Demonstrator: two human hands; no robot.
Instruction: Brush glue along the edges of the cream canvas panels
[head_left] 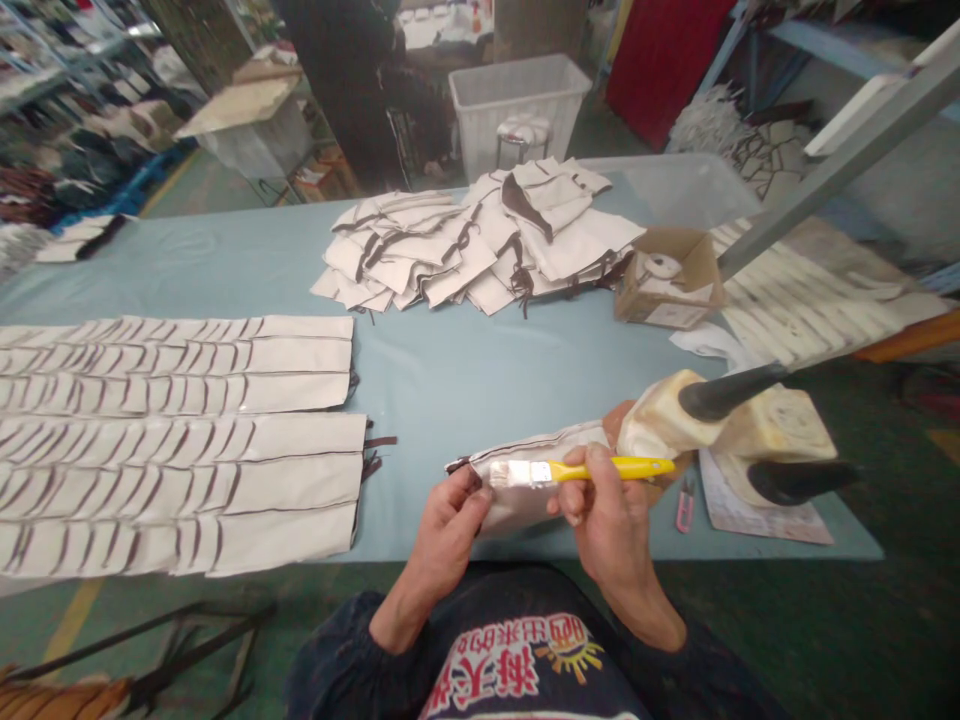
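My left hand (448, 525) pinches the near left end of a white fabric piece (525, 455) with a dark trim, held over the table's front edge. My right hand (607, 510) is closed around a yellow-handled brush (600, 469), its bristles lying on the fabric piece near my left fingers. To the right of the brush stands a glue-crusted pot (742, 425) with dark handles sticking out.
Rows of overlapped white pieces (180, 440) cover the left of the blue table (465, 370). A loose heap of similar pieces (480, 250) lies at the back, beside a cardboard box (671, 275). A clear plastic bin (517, 100) stands beyond. Small pink snips (685, 505) lie near the pot.
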